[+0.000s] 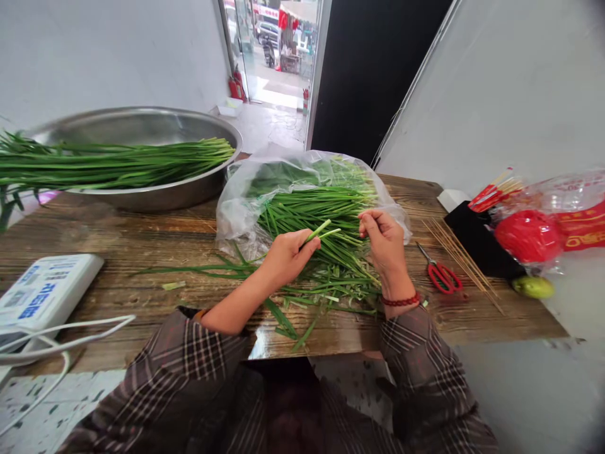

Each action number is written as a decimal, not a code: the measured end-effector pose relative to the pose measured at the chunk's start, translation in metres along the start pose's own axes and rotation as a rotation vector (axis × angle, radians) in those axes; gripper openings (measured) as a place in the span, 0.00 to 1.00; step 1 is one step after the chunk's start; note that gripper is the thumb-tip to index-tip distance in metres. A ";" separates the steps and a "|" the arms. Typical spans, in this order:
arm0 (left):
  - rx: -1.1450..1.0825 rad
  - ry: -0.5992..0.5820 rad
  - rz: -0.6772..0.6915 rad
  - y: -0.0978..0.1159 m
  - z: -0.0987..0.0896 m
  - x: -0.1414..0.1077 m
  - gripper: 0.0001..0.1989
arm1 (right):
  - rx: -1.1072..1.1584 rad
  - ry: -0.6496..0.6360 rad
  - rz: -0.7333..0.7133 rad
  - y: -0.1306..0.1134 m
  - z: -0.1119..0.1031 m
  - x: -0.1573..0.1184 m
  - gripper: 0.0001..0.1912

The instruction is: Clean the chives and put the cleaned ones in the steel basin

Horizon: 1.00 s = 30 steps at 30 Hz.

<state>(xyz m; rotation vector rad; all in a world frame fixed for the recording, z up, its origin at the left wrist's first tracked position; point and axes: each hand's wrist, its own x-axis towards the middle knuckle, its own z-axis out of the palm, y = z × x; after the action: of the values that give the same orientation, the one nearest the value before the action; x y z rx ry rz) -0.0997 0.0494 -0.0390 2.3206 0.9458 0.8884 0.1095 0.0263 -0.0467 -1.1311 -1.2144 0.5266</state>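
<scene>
My left hand (289, 257) is closed round a couple of green chive stalks (321, 231), their pale ends pointing up to the right. To its right my right hand (382, 238) has its fingers pinched together; whether anything small is between them cannot be made out. Behind both hands a pile of green chives (312, 211) lies in an open clear plastic bag (239, 202). Loose leaves and trimmings (331, 290) are scattered on the wooden table (189, 315) below my hands.
A steel basin (174, 197) with long chives (142, 161) stands back left. A white device (51, 284) with cables is at left. Red-handled scissors (443, 277), thin sticks (466, 265), a black box (479, 243) and a red bundle (529, 236) are at right.
</scene>
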 end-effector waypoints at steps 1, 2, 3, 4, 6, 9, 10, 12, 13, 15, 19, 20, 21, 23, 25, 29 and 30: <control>-0.059 -0.003 -0.020 0.000 -0.001 0.001 0.16 | -0.006 0.001 -0.002 -0.001 -0.001 0.000 0.13; -0.102 -0.010 -0.035 -0.001 -0.002 0.001 0.16 | -0.032 -0.033 -0.008 -0.003 -0.001 -0.001 0.14; -0.129 -0.016 -0.048 -0.001 -0.002 0.001 0.16 | -0.071 -0.091 -0.022 -0.005 0.000 -0.002 0.15; -0.143 -0.022 -0.057 -0.001 -0.002 0.002 0.16 | -0.118 -0.163 -0.048 -0.008 0.002 -0.003 0.14; -0.149 -0.032 -0.059 -0.001 -0.002 0.001 0.16 | -0.206 -0.272 -0.134 -0.012 0.007 -0.007 0.11; -0.157 -0.072 -0.029 0.000 -0.001 0.001 0.16 | -0.296 -0.279 -0.222 -0.013 0.011 -0.008 0.09; -0.162 -0.088 -0.017 0.000 -0.001 0.002 0.16 | -0.308 -0.242 -0.206 -0.011 0.011 -0.008 0.10; -0.154 -0.087 0.000 0.000 -0.002 0.002 0.16 | -0.283 -0.127 -0.127 -0.005 0.006 -0.004 0.11; -0.135 -0.054 0.000 0.000 -0.003 0.002 0.16 | -0.248 -0.057 -0.084 -0.003 0.002 -0.001 0.12; -0.062 0.088 -0.011 0.000 -0.007 0.002 0.16 | -0.168 0.067 -0.026 0.002 -0.008 0.004 0.14; 0.156 0.474 -0.011 -0.002 -0.021 -0.003 0.16 | -0.148 0.126 0.010 0.006 -0.023 0.011 0.16; 0.213 0.547 0.012 -0.003 -0.026 -0.005 0.15 | -0.170 0.121 0.013 0.006 -0.025 0.012 0.16; 0.271 0.609 0.047 -0.004 -0.031 -0.007 0.14 | -0.201 0.117 0.009 0.006 -0.027 0.013 0.16; 0.390 0.717 0.155 -0.007 -0.039 -0.010 0.12 | -0.291 0.115 -0.015 0.007 -0.028 0.014 0.16; 0.486 0.772 0.273 -0.009 -0.041 -0.011 0.11 | -0.416 0.085 -0.060 0.009 -0.029 0.014 0.15; 0.478 0.591 0.280 -0.008 -0.029 -0.008 0.12 | -0.661 -0.068 -0.133 0.016 -0.030 0.013 0.12; 0.442 0.519 0.243 -0.007 -0.024 -0.006 0.12 | -0.700 -0.100 -0.141 0.018 -0.030 0.012 0.11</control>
<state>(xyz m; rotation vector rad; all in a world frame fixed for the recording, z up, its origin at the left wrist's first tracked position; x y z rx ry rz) -0.1234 0.0536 -0.0298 2.6700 1.1745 1.5712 0.1452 0.0318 -0.0551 -1.5960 -1.6122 0.0336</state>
